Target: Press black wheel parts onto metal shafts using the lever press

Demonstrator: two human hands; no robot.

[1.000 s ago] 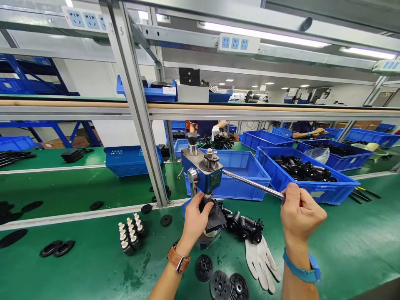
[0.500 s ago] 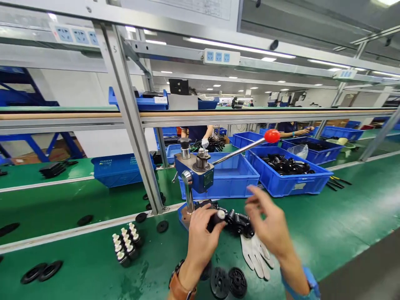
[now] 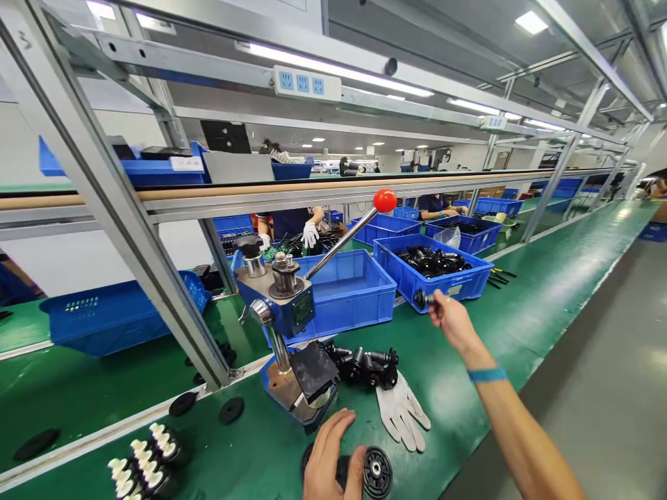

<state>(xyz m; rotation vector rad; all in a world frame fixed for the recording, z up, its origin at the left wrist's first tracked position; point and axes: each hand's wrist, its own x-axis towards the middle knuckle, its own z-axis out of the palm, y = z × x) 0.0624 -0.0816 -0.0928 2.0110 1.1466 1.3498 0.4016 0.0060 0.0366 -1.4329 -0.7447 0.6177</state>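
Observation:
My right hand point(image 3: 456, 323) pinches a small black part point(image 3: 423, 299) in front of a blue bin of black parts point(image 3: 432, 261). At the bottom centre my left hand point(image 3: 331, 458) has its fingers apart over black discs point(image 3: 377, 472), partly hiding them. Left of centre stands a hand press point(image 3: 281, 305) with a red-knobbed lever point(image 3: 385, 201). Beside its base lies a pile of black parts point(image 3: 367, 367), next to a white glove point(image 3: 402, 411).
An open blue bin point(image 3: 349, 288) stands behind the press. White-topped cylinders point(image 3: 149, 462) stand in rows at lower left, near flat black discs point(image 3: 231, 410). A metal post point(image 3: 119, 201) rises at left. Across the line, a person's gloved hand point(image 3: 310, 235) handles parts.
My view has turned right. My left hand has let go of the white-tipped dark cylinder and moved down to the discs. My right hand has reached out and now grips a black part.

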